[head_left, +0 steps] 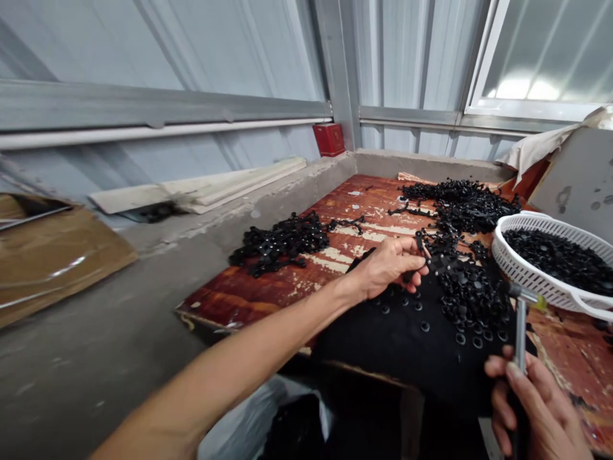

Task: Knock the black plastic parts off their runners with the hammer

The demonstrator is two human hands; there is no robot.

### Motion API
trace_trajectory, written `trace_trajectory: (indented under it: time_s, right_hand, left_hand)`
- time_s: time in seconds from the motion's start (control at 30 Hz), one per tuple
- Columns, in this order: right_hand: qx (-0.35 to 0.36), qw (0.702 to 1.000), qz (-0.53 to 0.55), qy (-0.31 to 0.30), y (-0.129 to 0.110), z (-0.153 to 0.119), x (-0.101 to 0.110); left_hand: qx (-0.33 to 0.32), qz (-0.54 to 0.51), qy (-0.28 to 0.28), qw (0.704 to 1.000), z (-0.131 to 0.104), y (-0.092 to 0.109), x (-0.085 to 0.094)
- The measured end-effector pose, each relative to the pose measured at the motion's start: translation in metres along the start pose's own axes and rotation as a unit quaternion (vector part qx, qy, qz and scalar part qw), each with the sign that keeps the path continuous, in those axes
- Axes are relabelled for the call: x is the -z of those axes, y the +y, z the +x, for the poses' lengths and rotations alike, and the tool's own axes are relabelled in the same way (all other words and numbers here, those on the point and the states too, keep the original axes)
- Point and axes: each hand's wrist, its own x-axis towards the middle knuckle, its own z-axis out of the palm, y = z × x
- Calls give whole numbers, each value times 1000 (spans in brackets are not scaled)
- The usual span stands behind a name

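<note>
My left hand (395, 263) is above a black cloth-like mat (383, 345), its fingers pinched on a small black part (420, 243) whose exact kind I cannot make out. Gripped in my right hand (539, 396), at the lower right, is a small hammer (520, 332) with a metal shaft and a dark handle; its head points up and has a yellowish end. Between the hands lies a heap of small round black pieces (472, 297). Several single black rings (424, 326) are scattered across the mat, apart from the heap.
A white plastic basket (500, 246) full of black pieces stands at the right. Piles of linked black parts (287, 239) lie on the worn red-brown table (225, 300) and at its back (464, 198). Cardboard (57, 255) and a concrete ledge (158, 268) are at the left.
</note>
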Motion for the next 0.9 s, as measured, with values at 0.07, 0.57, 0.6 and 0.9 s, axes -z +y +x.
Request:
trace_trajectory:
  time_s: [0.07, 0.57, 0.6, 0.9]
  right_hand:
    - [27, 999, -11, -36, -6, 1, -12]
    - [-2, 988, -53, -142, -5, -11, -48]
    - [-4, 987, -57, -148, -4, -12, -48]
    - [20, 987, -100, -127, 3, -18, -41]
  left_hand:
    - [21, -77, -22, 997, -27, -10, -13]
    - [85, -160, -50, 982, -109, -38, -45]
    - [105, -187, -62, 975, -108, -40, -45]
    - [74, 26, 102, 992, -139, -38, -24]
